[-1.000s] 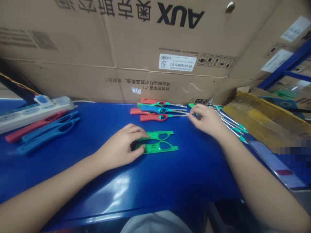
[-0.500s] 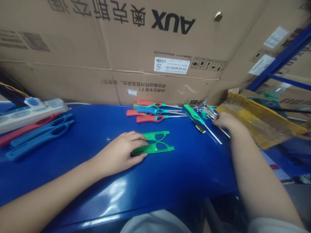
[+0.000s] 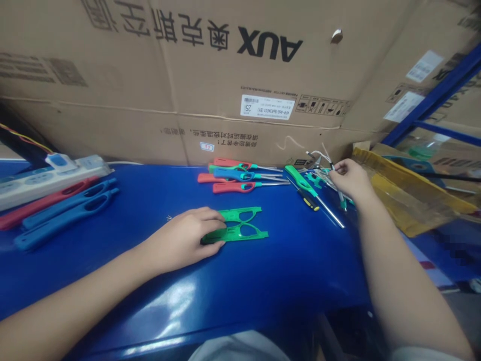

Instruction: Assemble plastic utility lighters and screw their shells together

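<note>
Two green lighter shell halves point(image 3: 244, 231) lie side by side on the blue table. My left hand point(image 3: 197, 229) is closed over their left ends, which it hides. At the right, my right hand point(image 3: 349, 176) pinches a small dark-tipped part with thin white wires point(image 3: 326, 156) above a pile of loose metal and teal lighter parts point(image 3: 319, 176). Close to that hand lie a green lighter point(image 3: 300, 179) with a metal tube and a black-and-yellow screwdriver point(image 3: 308, 199).
Several red, blue and green lighters point(image 3: 233, 174) lie at the back. Blue shells point(image 3: 71, 215), a red shell point(image 3: 48, 203) and a white power strip point(image 3: 80, 170) occupy the left. A cardboard sheet point(image 3: 203, 100) stands behind; a yellow-taped box point(image 3: 409, 193) is at right.
My right hand has lifted slightly from the parts pile, and a wired part now shows in its fingers. My left hand stays on the green shell halves.
</note>
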The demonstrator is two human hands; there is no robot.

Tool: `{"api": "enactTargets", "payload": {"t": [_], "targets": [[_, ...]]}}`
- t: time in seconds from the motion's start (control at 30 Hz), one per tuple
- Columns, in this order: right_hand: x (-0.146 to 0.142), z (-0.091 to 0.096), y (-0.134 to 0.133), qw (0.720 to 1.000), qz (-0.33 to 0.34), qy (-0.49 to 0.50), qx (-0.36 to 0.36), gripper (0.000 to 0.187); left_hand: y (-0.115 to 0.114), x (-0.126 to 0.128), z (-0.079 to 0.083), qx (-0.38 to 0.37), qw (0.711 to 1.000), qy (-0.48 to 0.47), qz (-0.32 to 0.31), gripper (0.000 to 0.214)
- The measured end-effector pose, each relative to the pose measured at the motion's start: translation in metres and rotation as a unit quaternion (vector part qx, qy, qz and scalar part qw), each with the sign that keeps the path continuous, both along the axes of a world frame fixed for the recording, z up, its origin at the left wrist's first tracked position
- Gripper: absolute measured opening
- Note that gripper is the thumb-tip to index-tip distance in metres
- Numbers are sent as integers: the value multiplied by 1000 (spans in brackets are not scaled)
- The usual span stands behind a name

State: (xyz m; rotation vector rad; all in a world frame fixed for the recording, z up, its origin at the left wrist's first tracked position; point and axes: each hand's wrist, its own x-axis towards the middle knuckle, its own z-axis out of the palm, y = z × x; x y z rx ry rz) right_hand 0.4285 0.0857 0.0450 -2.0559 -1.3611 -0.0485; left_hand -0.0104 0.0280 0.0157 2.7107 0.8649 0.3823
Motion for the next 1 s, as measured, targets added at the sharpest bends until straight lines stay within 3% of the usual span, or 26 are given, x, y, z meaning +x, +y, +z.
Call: {"api": "enactTargets", "payload": {"t": [0.17, 0.3, 0.43, 0.53, 0.63, 0.73, 0.83, 0.93, 1.0], "targets": [[-22, 8, -7, 988, 128, 71, 44, 20, 0, -5, 5, -12, 1000, 23, 2, 22], [-51, 14, -23, 946, 298, 125, -20, 38, 3, -10, 10, -17, 1000, 23, 0, 22], [-86, 12, -40, 909, 386, 146, -58, 36, 2, -8, 14, 48, 994, -98, 29, 20], [-113, 6, -52, 874, 472, 110, -27, 23, -3, -2, 17, 128, 967, -202, 84, 16], [-137, 1, -65, 854, 516, 63, 7, 9, -9, 4, 19, 171, 953, -227, 108, 33], [-155, -4, -77, 832, 553, 42, 18, 6, -14, 6, 19, 156, 965, -192, 83, 50], [-166, -9, -84, 808, 588, 47, 7, 6, -16, 7, 14, 108, 982, -152, 41, 38], [-169, -14, -83, 800, 598, 47, -5, 5, -16, 6, 8, 63, 986, -154, 9, 20], [-168, -16, -81, 795, 605, 45, -15, 7, -16, 7, 7, 31, 985, -167, 12, 20]]}}
